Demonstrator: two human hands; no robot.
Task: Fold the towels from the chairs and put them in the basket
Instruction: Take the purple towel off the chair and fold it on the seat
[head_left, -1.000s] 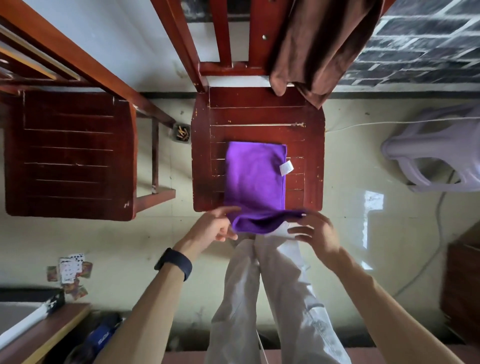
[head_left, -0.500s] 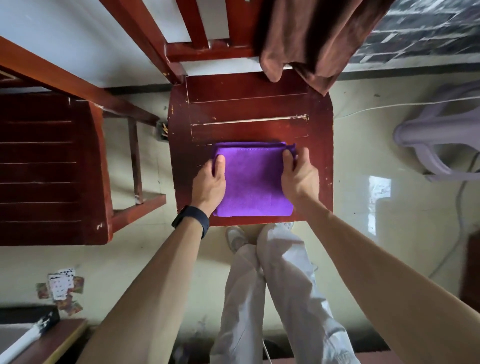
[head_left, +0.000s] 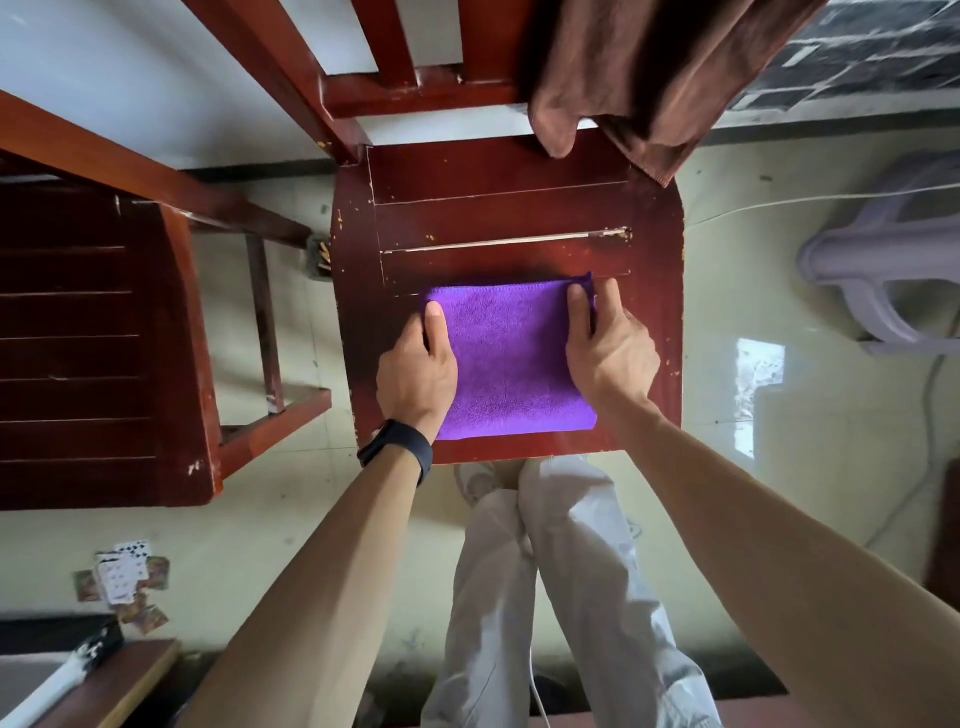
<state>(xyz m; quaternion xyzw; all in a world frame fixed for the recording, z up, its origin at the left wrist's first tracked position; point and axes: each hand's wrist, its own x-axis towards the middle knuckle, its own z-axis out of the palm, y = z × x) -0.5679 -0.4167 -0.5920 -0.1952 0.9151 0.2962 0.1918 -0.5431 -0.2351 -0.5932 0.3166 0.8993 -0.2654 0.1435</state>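
On the chair seat (head_left: 509, 208), my left grip (head_left: 415, 376) and right grip (head_left: 610, 358) each pinch the folded purple towel (head_left: 511, 358).

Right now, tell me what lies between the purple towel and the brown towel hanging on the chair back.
Only bare chair seat, red slats with one pale seam, lies between the purple towel and the brown towel, as the head view shows.

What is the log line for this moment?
purple towel: folded on chair seat; left hand: pinches left edge; right hand: pinches right edge; brown towel: hanging
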